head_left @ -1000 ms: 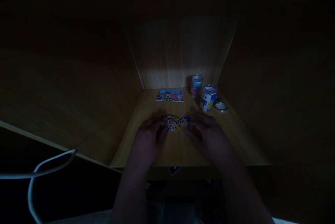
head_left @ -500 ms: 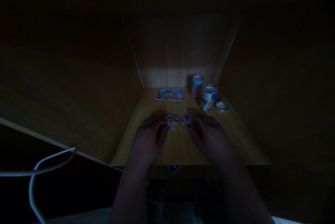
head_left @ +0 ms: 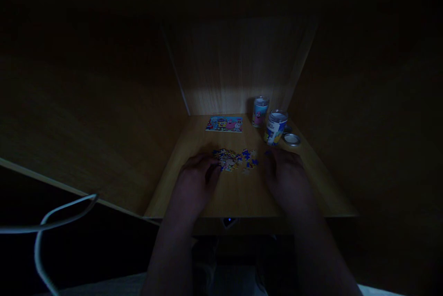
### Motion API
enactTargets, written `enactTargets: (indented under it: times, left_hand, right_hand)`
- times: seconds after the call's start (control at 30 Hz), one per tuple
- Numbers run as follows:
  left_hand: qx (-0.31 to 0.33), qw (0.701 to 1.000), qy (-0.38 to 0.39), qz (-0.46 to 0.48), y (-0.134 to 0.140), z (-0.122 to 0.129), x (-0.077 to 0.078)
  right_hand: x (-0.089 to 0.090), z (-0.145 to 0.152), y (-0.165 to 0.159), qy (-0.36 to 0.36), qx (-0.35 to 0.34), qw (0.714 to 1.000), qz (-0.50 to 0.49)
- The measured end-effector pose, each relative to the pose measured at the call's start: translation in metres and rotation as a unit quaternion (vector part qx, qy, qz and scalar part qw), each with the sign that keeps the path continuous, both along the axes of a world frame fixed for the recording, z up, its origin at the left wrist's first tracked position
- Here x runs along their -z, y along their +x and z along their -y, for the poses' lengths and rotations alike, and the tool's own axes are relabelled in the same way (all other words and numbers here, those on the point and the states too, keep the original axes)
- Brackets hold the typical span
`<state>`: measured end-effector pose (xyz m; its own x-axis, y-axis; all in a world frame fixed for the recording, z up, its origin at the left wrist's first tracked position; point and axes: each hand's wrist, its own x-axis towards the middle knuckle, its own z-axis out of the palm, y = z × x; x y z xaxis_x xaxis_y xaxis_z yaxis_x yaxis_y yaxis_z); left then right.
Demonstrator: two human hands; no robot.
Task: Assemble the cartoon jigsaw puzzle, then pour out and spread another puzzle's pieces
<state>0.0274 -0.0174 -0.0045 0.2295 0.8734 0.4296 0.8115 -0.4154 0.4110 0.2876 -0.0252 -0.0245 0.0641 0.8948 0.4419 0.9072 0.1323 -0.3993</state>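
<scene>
Two hands rest on the wooden desk (head_left: 238, 194) beside a small heap of puzzle pieces (head_left: 235, 160): the left hand (head_left: 195, 183) touches its near-left edge, fingers loosely curled; the right hand (head_left: 285, 176) lies just right of it, whether pinching a piece I cannot tell. In such dim light a sweep could knock pieces off the front edge. Farther back stand two printed tins (head_left: 275, 127), one lid (head_left: 292, 139) off; contents hidden. A finished picture (head_left: 224, 124) lies beyond.
</scene>
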Motion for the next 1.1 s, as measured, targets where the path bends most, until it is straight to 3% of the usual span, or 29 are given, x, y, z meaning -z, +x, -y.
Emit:
enactTargets:
  times: [0.13,0.4,1.1]
  left_hand:
    - [0.001,1.0,-0.003,0.009,-0.0002,-0.0002,-0.0002]
    - [-0.004,1.0,-0.004,0.002,-0.0004,-0.0004,0.0011]
    - [-0.006,1.0,0.003,0.0,0.0003,0.0002,0.0002]
  right_hand:
    - [0.0011,0.0003,-0.0004,0.024,0.006,1.0,0.016]
    - [-0.0006,0.0017,-0.0064,-0.023,-0.111,0.993,0.043]
    - [0.0054,0.0012,-0.0077,-0.038,-0.109,0.992,0.043]
